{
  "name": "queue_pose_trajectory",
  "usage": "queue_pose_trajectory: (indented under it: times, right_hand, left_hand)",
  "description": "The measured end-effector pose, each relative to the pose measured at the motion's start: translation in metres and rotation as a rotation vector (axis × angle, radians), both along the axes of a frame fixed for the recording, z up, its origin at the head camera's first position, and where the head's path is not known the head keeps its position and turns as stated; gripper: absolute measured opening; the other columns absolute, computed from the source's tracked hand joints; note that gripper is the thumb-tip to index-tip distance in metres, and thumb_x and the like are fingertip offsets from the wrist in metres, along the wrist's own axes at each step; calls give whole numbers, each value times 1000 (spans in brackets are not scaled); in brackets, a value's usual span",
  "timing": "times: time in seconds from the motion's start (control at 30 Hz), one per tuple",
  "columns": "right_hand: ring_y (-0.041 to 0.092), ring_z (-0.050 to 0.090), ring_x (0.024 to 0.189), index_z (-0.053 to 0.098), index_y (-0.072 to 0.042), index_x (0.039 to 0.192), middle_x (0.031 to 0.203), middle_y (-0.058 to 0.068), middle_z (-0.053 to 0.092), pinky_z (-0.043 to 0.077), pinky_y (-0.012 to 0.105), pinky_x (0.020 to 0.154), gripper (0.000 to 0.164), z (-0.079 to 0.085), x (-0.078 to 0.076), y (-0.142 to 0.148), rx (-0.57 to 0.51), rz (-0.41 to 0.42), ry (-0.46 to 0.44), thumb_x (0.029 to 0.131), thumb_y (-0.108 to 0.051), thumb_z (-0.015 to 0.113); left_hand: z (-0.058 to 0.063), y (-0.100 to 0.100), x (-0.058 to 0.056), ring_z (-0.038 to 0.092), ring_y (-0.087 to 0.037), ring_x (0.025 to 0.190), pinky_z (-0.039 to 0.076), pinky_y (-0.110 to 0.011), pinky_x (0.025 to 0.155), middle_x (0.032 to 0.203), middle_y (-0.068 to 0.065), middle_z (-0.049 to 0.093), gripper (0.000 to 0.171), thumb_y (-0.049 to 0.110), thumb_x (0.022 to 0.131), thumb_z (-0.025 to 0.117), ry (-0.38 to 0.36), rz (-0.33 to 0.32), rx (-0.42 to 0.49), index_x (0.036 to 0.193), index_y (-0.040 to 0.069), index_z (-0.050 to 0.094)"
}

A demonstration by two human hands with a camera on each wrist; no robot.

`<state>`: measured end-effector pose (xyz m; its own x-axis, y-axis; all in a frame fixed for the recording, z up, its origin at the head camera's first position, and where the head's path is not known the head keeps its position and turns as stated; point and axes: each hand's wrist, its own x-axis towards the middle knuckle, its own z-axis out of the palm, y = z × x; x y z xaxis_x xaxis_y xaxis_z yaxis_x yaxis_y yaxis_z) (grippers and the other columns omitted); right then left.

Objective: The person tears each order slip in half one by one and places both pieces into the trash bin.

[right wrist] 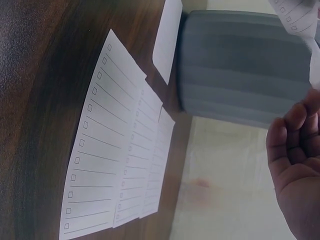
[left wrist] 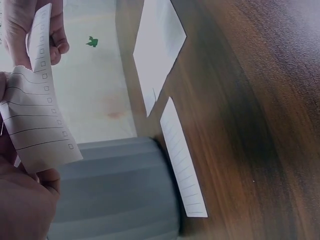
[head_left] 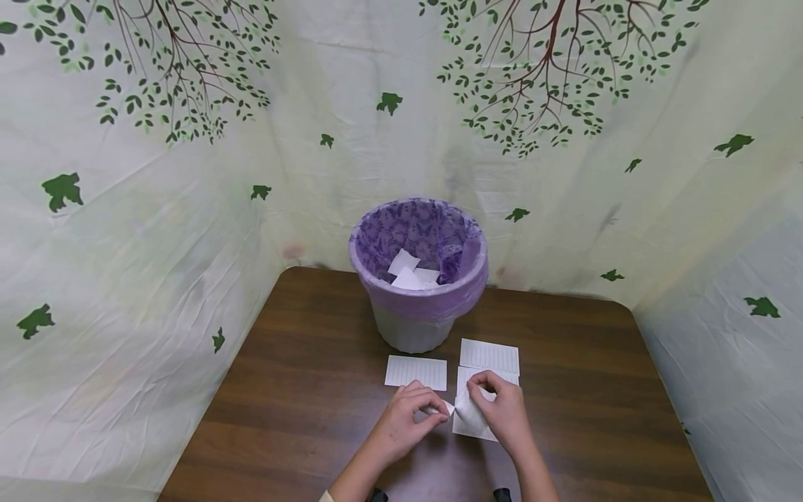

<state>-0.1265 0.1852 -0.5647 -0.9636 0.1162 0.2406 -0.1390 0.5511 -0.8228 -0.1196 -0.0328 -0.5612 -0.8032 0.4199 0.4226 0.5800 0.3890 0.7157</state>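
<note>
A lined checklist sheet [left wrist: 42,132] is stretched between both hands, above the table. A rip runs into its edge, seen in the left wrist view. My left hand [head_left: 404,422] pinches one side of it between thumb and fingers. On the other side, my right hand [head_left: 507,415] grips the narrower strip [left wrist: 42,37], its fingers curled in the right wrist view. Below the right hand, several overlapping checklist sheets [right wrist: 100,160] lie on the table. One separate lined sheet [head_left: 415,373] lies just beyond the left hand.
A grey waste bin [head_left: 408,328] with a purple patterned liner [head_left: 467,296] stands at the back of the brown wooden table [head_left: 301,376]. White paper pieces [head_left: 408,279] lie inside it. A leaf-printed curtain [head_left: 351,153] surrounds the table at the back and sides.
</note>
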Motion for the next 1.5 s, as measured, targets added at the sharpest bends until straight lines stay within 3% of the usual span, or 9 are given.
queue_pose_trajectory:
  times: [0.5, 0.73, 0.83, 0.97, 1.03, 1.13, 1.23, 1.5]
  right_hand:
    - [4, 65, 79, 77, -11, 85, 82, 1, 78, 56, 26, 77, 8, 4, -1, 5, 6, -55, -32, 90, -6, 80]
    - [2, 62, 76, 77, -9, 86, 80, 2, 76, 54, 24, 73, 7, 5, -1, 7, 2, -63, -19, 91, -5, 80]
    - [2, 63, 77, 77, -10, 85, 80, 2, 77, 55, 25, 74, 8, 5, -2, 8, 12, -71, -9, 90, -4, 80]
    - [4, 66, 79, 78, -10, 85, 82, 1, 78, 57, 27, 77, 8, 6, -2, 10, 21, -81, -2, 90, -5, 80]
    - [5, 66, 80, 78, -10, 85, 82, 1, 78, 58, 27, 78, 8, 6, -3, 11, 18, -85, -6, 91, -5, 80]
    - [5, 65, 79, 77, -11, 85, 81, 0, 77, 56, 25, 77, 9, 8, -3, 11, 8, -84, -11, 91, -6, 79]
    - [3, 62, 76, 76, -13, 85, 78, -1, 74, 54, 23, 75, 11, 11, -2, 10, -7, -73, -2, 91, -5, 78]
    - [2, 62, 75, 74, -16, 83, 78, -5, 72, 56, 26, 75, 15, 28, -7, 3, -19, -49, 58, 89, -2, 77]
  left_hand:
    - [-7, -1, 1, 56, -2, 87, 40, -21, 84, 89, 17, 76, 9, 24, 88, 85, -49, 18, -47, 88, 26, 76]
    - [-10, -1, 2, 57, -2, 88, 39, -24, 84, 88, 14, 76, 12, 17, 87, 86, -129, 10, -82, 86, 24, 76]
    - [-12, -1, 3, 57, -1, 90, 44, -35, 92, 90, 14, 77, 13, 16, 88, 85, -167, 11, -112, 86, 25, 76]
    - [-14, -1, 4, 57, -1, 92, 45, -60, 106, 90, 15, 77, 11, 19, 91, 82, -197, 7, -156, 85, 26, 76]
    - [-16, -2, 4, 57, -1, 91, 46, -56, 105, 89, 15, 77, 10, 20, 91, 82, -196, 10, -168, 85, 25, 76]
    - [-16, -2, 3, 58, -4, 91, 46, -38, 95, 87, 14, 77, 10, 18, 90, 83, -163, 38, -163, 84, 24, 76]
    - [-12, -3, 0, 60, -7, 89, 41, -29, 85, 84, 12, 76, 11, 14, 86, 84, -101, 82, -133, 84, 22, 76]
    - [18, -8, -14, 63, -10, 86, 42, -32, 80, 84, 9, 77, 17, 6, 80, 86, 77, 175, -9, 83, 19, 75]
